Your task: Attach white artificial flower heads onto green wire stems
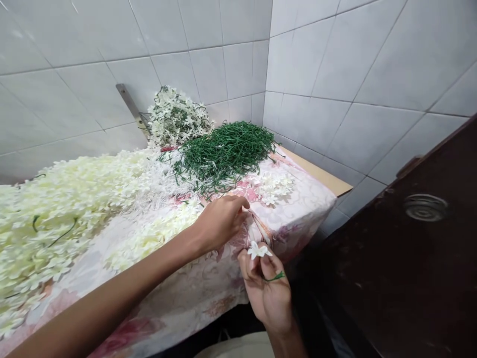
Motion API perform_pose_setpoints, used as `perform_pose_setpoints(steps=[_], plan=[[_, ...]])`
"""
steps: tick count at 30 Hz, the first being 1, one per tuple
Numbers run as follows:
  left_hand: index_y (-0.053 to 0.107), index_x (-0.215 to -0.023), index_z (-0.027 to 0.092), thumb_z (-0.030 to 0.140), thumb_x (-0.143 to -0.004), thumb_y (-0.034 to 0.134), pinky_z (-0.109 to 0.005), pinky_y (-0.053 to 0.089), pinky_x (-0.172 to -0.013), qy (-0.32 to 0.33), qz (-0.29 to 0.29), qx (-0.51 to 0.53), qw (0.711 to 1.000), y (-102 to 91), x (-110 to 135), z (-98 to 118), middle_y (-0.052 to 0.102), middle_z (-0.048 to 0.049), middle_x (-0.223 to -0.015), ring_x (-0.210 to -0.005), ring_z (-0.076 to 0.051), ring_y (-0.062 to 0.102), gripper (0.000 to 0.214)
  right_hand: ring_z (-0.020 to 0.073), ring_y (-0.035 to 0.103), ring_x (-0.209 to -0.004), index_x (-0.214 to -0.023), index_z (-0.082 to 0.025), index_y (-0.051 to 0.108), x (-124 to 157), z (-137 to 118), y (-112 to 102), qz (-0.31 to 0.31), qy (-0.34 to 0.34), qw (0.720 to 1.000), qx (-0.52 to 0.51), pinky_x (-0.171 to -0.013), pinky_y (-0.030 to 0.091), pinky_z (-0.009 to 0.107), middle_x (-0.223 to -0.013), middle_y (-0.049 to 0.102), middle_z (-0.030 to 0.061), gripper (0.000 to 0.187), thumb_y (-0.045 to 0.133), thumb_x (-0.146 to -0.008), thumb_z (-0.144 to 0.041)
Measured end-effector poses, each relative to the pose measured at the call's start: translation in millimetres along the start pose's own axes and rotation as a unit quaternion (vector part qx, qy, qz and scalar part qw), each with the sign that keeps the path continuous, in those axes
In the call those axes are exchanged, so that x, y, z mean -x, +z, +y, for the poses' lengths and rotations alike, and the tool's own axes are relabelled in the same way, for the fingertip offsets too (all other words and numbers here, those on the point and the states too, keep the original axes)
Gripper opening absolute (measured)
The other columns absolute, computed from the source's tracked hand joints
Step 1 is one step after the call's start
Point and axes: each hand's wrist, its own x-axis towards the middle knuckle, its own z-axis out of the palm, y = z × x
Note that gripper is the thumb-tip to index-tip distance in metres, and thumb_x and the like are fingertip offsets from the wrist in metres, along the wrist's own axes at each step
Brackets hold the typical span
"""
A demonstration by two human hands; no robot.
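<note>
My right hand (pixel 267 288) is closed below the table's front edge, pinching a small white artificial flower (pixel 259 250) on a short green stem (pixel 276 276). My left hand (pixel 219 219) reaches across from the left, fingers curled in a pinch just above that flower, at the edge of the flowered tablecloth (pixel 298 209); what it pinches is too small to name. A heap of bare green stems (pixel 225 151) lies on the table behind the hands.
A large pile of cream-white loose flowers (pixel 55 209) covers the table's left side. A bunch of white flowers still on stems (pixel 175 117) leans against the tiled corner wall. Few loose flowers (pixel 274 184) lie by the stems. A dark wooden door (pixel 410 258) stands right.
</note>
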Motion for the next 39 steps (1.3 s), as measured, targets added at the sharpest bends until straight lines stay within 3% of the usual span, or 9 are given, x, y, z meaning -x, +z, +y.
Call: perform_pose_setpoints(steps=[7, 11, 20, 23, 25, 28, 34, 37, 39], plan=[[0.054, -0.116, 0.015, 0.028, -0.093, 0.045, -0.030, 0.047, -0.065, -0.039, 0.010, -0.012, 0.999, 8.6, -23, 2, 0.071, -0.0092, -0.092, -0.074, -0.022, 0.065, 0.029, 0.0078, 0.024, -0.050, -0.060, -0.019, 0.046, -13, -9, 6, -0.001, -0.026, 1.000, -0.012, -0.054, 0.030, 0.025, -0.051, 0.028, -0.0078, 0.040, 0.069, -0.079, -0.046], [0.057, -0.117, 0.013, 0.032, -0.093, 0.043, -0.029, 0.044, -0.063, -0.069, -0.004, 0.015, 0.997, 7.6, -46, 0, 0.072, -0.0093, -0.084, -0.072, -0.022, 0.065, 0.033, 0.0084, 0.031, -0.054, -0.069, -0.019, 0.051, -9, 7, -1, 0.021, -0.019, 0.999, 0.033, -0.053, 0.029, 0.023, -0.060, 0.041, -0.0042, 0.037, 0.069, -0.077, -0.051], [0.068, -0.081, 0.016, 0.026, -0.086, 0.055, -0.025, 0.041, -0.061, -0.087, 0.006, 0.090, 0.992, 10.2, -60, -11, 0.070, -0.0042, -0.078, -0.068, -0.017, 0.062, 0.017, 0.0080, 0.028, -0.054, -0.070, -0.016, 0.054, 7, 10, -24, -0.089, 0.018, 0.976, 0.195, -0.052, 0.025, 0.023, -0.062, 0.040, -0.0028, 0.041, 0.052, -0.089, -0.052], [0.063, -0.076, 0.014, 0.026, -0.086, 0.056, -0.024, 0.041, -0.057, -0.112, 0.022, 0.162, 0.980, -5.3, -47, -17, 0.065, -0.0031, -0.071, -0.060, -0.014, 0.059, 0.017, 0.0072, 0.025, -0.051, -0.072, -0.016, 0.055, 5, 6, -17, -0.050, 0.002, 0.980, 0.192, -0.051, 0.027, 0.022, -0.056, 0.032, -0.0063, 0.038, 0.051, -0.090, -0.050], [0.059, -0.075, 0.014, 0.023, -0.085, 0.056, -0.023, 0.043, -0.053, -0.150, 0.033, 0.263, 0.953, -17.5, -34, -20, 0.061, -0.0018, -0.065, -0.054, -0.013, 0.057, 0.014, 0.0069, 0.023, -0.049, -0.070, -0.017, 0.053, 1, 6, -12, -0.001, -0.012, 0.985, 0.172, -0.052, 0.031, 0.022, -0.052, 0.025, -0.0085, 0.039, 0.053, -0.089, -0.051], [0.054, -0.075, 0.014, 0.021, -0.084, 0.058, -0.021, 0.045, -0.050, -0.167, 0.041, 0.463, 0.869, -32.6, -8, -22, 0.056, 0.0009, -0.059, -0.051, -0.010, 0.056, 0.012, 0.0061, 0.023, -0.047, -0.068, -0.016, 0.054, -3, 5, -2, 0.043, -0.021, 0.986, 0.160, -0.047, 0.029, 0.020, -0.051, 0.026, -0.0080, 0.043, 0.055, -0.086, -0.055], [0.055, -0.072, 0.012, 0.030, -0.073, 0.076, -0.016, 0.040, -0.043, -0.170, 0.005, 0.675, 0.718, -37.1, 58, -8, 0.056, 0.0030, -0.056, -0.042, -0.005, 0.049, 0.027, 0.0055, 0.035, -0.048, -0.083, -0.017, 0.063, 3, -3, 26, 0.028, -0.046, 0.969, 0.240, -0.045, 0.028, 0.017, -0.053, 0.045, -0.0050, 0.019, 0.066, -0.083, -0.036], [0.056, -0.073, 0.013, 0.033, -0.073, 0.076, -0.015, 0.038, -0.042, -0.190, -0.008, 0.709, 0.679, -29.0, 83, -1, 0.055, 0.0034, -0.054, -0.039, -0.004, 0.047, 0.029, 0.0046, 0.034, -0.044, -0.087, -0.018, 0.065, 8, -3, 39, -0.001, -0.062, 0.954, 0.294, -0.043, 0.030, 0.015, -0.048, 0.045, -0.0067, 0.013, 0.064, -0.085, -0.030], [0.057, -0.074, 0.013, 0.034, -0.074, 0.075, -0.015, 0.037, -0.043, -0.207, -0.006, 0.698, 0.685, -23.6, 95, 3, 0.054, 0.0032, -0.054, -0.041, -0.004, 0.047, 0.027, 0.0042, 0.035, -0.043, -0.085, -0.017, 0.066, 10, -2, 45, -0.012, -0.071, 0.943, 0.326, -0.042, 0.031, 0.014, -0.048, 0.046, -0.0066, 0.010, 0.063, -0.085, -0.027]])
